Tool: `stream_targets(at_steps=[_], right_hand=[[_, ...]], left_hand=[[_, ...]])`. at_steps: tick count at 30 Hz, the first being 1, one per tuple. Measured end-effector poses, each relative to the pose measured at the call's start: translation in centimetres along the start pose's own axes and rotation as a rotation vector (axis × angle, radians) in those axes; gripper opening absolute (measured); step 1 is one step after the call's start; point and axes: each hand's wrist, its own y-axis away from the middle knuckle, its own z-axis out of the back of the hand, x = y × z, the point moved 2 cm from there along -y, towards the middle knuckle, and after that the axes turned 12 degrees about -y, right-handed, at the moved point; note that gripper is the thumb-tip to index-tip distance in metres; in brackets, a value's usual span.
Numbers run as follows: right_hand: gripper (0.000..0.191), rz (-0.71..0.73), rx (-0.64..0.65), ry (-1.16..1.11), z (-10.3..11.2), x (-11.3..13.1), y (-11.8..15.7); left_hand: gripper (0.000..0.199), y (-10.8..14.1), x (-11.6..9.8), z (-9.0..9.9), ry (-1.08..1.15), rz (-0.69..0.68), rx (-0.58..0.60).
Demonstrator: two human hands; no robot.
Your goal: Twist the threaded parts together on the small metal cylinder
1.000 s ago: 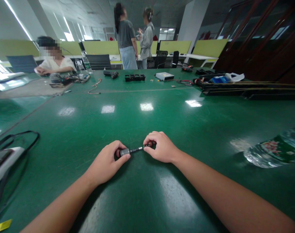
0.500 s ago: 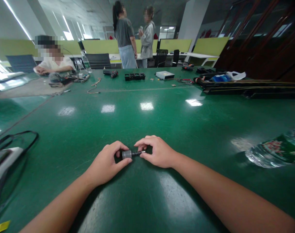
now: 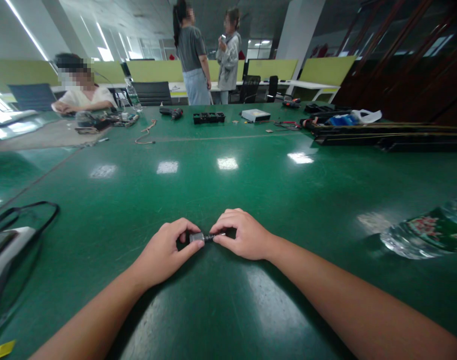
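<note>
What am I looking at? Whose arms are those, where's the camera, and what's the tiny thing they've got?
No robot here, just a person's bare hands! The camera sits on that person's head, looking forward and down, so the arms come in from the bottom. The left hand holds a small grey cylinder. A thin rod sticks out, with a dark coil around it. The right hand is at the rod's other end; how tightly it grips is hard to see. The shiny green table also has a clear bottle and, farther away, a white box.
</note>
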Motion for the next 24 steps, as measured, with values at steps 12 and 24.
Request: stream_targets(at_steps=[12, 24], right_hand=[[0.016, 0.036, 0.036, 0.028, -0.5, -0.02, 0.08], [0.012, 0.056, 0.039, 0.029, -0.41, 0.09, -0.04]], left_hand=[[0.022, -0.12, -0.44, -0.11, -0.047, 0.021, 0.003], [0.021, -0.13, -0.4, -0.02, -0.02, 0.02, 0.007]])
